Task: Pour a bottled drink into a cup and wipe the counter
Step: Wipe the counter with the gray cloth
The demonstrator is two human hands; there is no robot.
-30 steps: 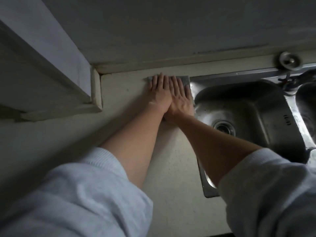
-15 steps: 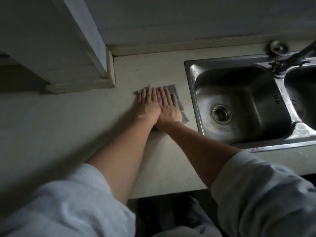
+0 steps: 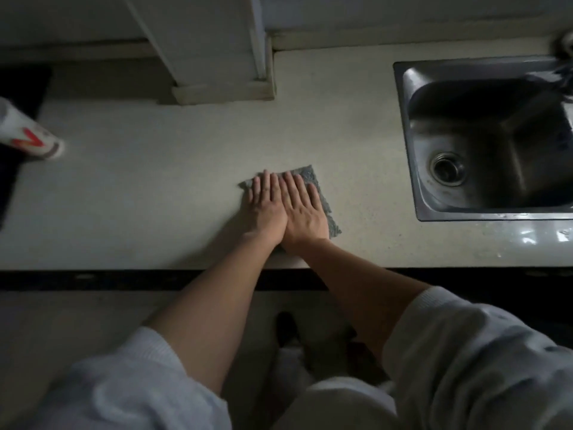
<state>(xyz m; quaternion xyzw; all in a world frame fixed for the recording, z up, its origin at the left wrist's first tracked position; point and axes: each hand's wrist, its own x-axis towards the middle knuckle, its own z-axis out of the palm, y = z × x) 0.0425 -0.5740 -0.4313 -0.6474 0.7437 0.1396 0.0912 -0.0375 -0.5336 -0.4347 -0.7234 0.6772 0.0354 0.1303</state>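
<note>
Both hands lie flat with fingers straight. The left hand (image 3: 265, 207) and right hand (image 3: 305, 214) sit side by side, touching, and press on a grey cloth (image 3: 330, 217). The cloth lies on the counter (image 3: 139, 197) near its front edge, between a paper cup (image 3: 29, 135) far to the left and the steel sink (image 3: 483, 144). The wiping step seems to be in hand. No bottle shows, and the cup's contents cannot be seen, so whether the pouring is done is unclear.
</note>
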